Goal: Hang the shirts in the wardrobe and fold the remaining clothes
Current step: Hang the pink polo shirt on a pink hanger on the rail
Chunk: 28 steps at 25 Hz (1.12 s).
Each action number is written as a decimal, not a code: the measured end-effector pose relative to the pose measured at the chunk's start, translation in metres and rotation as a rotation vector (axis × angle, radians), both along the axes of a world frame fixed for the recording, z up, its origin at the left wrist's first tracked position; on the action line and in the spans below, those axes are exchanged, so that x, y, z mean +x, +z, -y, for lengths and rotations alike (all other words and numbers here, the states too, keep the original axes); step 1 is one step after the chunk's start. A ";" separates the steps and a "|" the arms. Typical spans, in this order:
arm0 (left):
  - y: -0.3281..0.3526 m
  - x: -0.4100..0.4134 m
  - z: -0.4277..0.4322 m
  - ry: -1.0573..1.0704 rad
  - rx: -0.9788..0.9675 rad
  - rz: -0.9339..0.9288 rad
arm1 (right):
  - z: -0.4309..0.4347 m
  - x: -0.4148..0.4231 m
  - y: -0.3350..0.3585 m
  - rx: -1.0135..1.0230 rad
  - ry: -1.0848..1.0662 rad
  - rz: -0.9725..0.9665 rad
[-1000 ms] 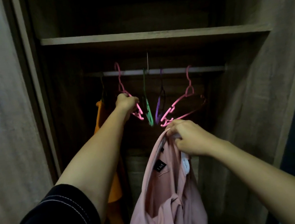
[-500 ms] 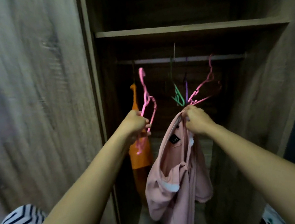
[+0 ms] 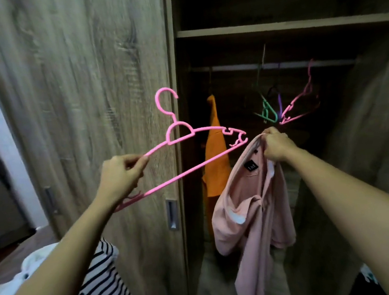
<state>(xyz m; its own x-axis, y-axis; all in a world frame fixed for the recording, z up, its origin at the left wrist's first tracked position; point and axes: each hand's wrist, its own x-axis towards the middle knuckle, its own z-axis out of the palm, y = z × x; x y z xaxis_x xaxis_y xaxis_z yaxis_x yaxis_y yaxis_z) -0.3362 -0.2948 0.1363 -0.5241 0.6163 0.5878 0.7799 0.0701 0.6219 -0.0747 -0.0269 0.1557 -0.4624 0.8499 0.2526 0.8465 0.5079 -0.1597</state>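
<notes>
My left hand (image 3: 121,176) pinches the left arm of a pink plastic hanger (image 3: 182,139), held in front of the wardrobe door with its hook up. My right hand (image 3: 277,145) grips the collar of a pale pink shirt (image 3: 253,216), which dangles in the open wardrobe. The hanger's right tip nearly touches the shirt's collar. Behind, an orange shirt (image 3: 215,159) hangs from the rail (image 3: 274,65).
Green (image 3: 268,113), purple (image 3: 280,105) and pink (image 3: 301,100) empty hangers hang on the rail, under a shelf (image 3: 284,26). The wooden sliding door (image 3: 91,111) fills the left side. A striped garment (image 3: 101,293) and a white one (image 3: 7,290) lie at the lower left.
My left hand took the pink hanger off the rail and drew it back and left, out in front of the door. My right hand kept hold of the pink shirt.
</notes>
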 end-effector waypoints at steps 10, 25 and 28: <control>-0.038 0.003 -0.003 -0.186 0.064 -0.145 | 0.073 -0.031 0.015 0.098 0.225 -0.006; -0.069 0.048 -0.024 0.159 0.467 -0.429 | 0.110 -0.035 0.042 0.655 0.390 0.044; -0.103 0.088 -0.031 -0.025 0.412 -0.550 | 0.114 -0.036 0.046 0.673 0.428 -0.025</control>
<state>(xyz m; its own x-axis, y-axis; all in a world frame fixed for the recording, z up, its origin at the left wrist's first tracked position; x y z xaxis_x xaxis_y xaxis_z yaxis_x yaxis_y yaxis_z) -0.2482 -0.2637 0.0328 -0.0706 0.2931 0.9535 0.9883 -0.1092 0.1067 -0.1108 -0.1408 0.2018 -0.7014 0.2609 0.6633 0.5563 0.7822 0.2805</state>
